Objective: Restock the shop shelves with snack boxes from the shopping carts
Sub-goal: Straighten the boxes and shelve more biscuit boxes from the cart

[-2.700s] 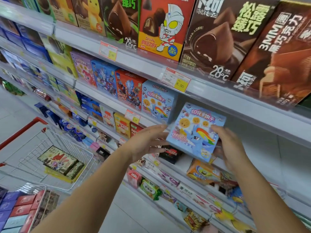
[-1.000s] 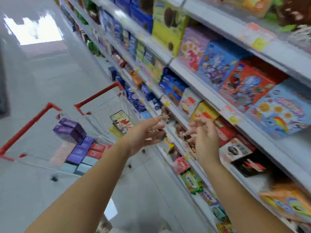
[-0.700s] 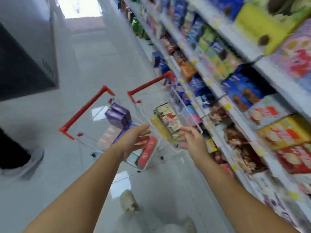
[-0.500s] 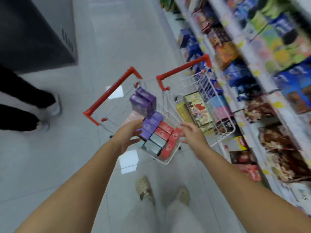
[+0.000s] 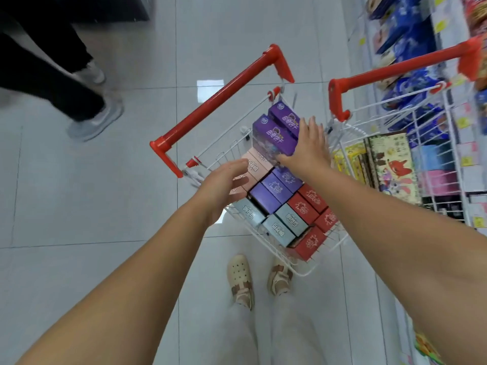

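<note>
1. Purple snack boxes: two are sitting side by side on top of the load at the handle end of the left shopping cart (image 5: pixel 218 101). The nearer purple box (image 5: pixel 271 138) is the one being reached for, and the farther purple box (image 5: pixel 284 117) is touching it on its 1 o'clock side.
2. The nearer box's lettered top face seems to be running from about 10 o'clock to 4 o'clock, so its two short ends are facing the two hands.
3. The right hand (image 5: pixel 308 148) is lying flat against the 4 o'clock end, fingers straight and spread, thumb reaching along the lower edge. It is touching, not yet clasping.
4. The left hand (image 5: pixel 224 185) is hovering apart from the box, fingers relaxed and loosely spread, holding nothing. The box is lying at about 1 o'clock from it, so the right hand is the nearer.
5. In my judgement the left hand is needing to close on the 10 o'clock end before a two-handed lift.
6. Beneath are lying pink boxes (image 5: pixel 257 164), more purple ones, grey boxes (image 5: pixel 284 222) and red boxes (image 5: pixel 311 204), packed tightly.
7. At 3 o'clock a second cart (image 5: pixel 400 64) is carrying a flat illustrated box (image 5: pixel 390 164), with the shop shelves (image 5: pixel 448 35) beyond it.
8. At 10 o'clock, another person's shoe (image 5: pixel 97 122) is resting on the tiled floor (image 5: pixel 79 206).
</note>
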`<action>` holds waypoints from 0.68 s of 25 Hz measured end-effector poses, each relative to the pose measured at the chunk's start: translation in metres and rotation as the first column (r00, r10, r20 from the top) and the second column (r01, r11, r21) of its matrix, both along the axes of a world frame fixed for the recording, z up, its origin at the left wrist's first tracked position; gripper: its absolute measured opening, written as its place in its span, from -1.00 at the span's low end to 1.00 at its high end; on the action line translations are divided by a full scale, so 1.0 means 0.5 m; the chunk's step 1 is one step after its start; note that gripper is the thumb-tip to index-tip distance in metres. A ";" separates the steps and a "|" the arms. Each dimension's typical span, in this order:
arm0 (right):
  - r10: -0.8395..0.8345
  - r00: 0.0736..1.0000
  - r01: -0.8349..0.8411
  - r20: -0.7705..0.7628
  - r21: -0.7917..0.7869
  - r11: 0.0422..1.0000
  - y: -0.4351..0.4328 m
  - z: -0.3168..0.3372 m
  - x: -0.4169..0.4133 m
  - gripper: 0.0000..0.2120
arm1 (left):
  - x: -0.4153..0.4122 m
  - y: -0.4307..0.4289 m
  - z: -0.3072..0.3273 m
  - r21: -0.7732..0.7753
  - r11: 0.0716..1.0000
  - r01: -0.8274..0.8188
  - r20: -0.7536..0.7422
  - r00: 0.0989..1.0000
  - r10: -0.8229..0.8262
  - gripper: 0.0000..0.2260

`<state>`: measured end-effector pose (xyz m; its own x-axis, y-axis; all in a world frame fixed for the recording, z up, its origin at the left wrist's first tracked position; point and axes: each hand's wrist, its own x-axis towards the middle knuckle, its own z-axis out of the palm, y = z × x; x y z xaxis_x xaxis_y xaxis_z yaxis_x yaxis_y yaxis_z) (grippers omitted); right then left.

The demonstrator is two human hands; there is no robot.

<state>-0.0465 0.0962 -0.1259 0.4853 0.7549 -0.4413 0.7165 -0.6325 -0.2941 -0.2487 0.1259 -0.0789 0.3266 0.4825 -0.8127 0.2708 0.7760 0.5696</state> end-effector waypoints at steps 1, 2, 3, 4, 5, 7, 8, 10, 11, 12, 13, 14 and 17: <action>0.042 0.998 -0.040 0.041 -0.033 0.999 0.018 -0.026 0.003 0.03 | 0.002 0.002 -0.013 -0.002 1.000 -0.016 -0.003 1.000 0.016 -0.84; 0.069 0.994 -0.065 0.088 -0.043 0.997 0.029 -0.046 0.003 0.02 | 0.005 0.003 -0.022 0.000 1.000 -0.027 -0.002 1.000 0.027 -0.85; 0.081 0.988 -0.078 0.135 -0.025 0.997 0.035 -0.065 0.003 0.00 | 0.007 0.004 -0.030 0.002 0.999 -0.034 -0.002 0.999 0.034 -0.86; 0.073 0.983 -0.078 0.168 0.026 0.997 0.037 -0.077 0.000 -0.03 | 0.009 0.006 -0.036 0.000 0.999 -0.048 0.000 0.999 0.048 -0.86; 0.047 0.984 -0.064 0.170 0.097 0.993 0.038 -0.083 -0.003 -0.06 | 0.013 0.008 -0.038 0.003 0.998 -0.061 0.002 0.998 0.061 -0.86; -0.011 0.998 -0.004 0.066 0.229 0.973 0.034 -0.076 -0.007 -0.10 | 0.020 0.012 -0.039 0.011 0.997 -0.073 0.007 0.997 0.073 -0.85; -0.031 0.999 0.032 -0.008 0.266 0.963 0.027 -0.065 -0.004 -0.11 | 0.023 0.014 -0.037 0.021 0.997 -0.071 0.009 0.997 0.070 -0.81; -0.082 0.978 0.137 -0.193 0.294 0.946 0.008 -0.017 0.015 -0.13 | 0.029 0.019 -0.025 0.078 0.997 -0.025 -0.004 1.000 0.025 -0.66; -0.125 0.934 0.228 -0.334 0.288 0.930 -0.008 0.017 0.034 -0.14 | 0.031 0.021 -0.014 0.121 0.992 0.035 -0.023 0.999 -0.032 -0.54; -0.169 0.849 0.332 -0.501 0.257 0.907 -0.028 0.057 0.053 -0.16 | 0.036 0.024 0.002 0.160 0.981 0.105 -0.049 0.994 -0.098 -0.40; -0.201 0.727 0.423 -0.657 0.197 0.885 -0.051 0.103 0.073 -0.18 | 0.042 0.025 0.023 0.187 0.968 0.170 -0.067 0.985 -0.160 -0.30; -0.214 0.613 0.472 -0.761 0.135 0.871 -0.078 0.151 0.093 -0.21 | 0.050 0.027 0.046 0.202 0.953 0.227 -0.064 0.974 -0.218 -0.23; -0.208 0.393 0.510 -0.896 0.024 0.860 -0.177 0.295 0.132 -0.34 | 0.083 0.013 0.140 0.205 0.866 0.456 0.069 0.876 -0.477 -0.14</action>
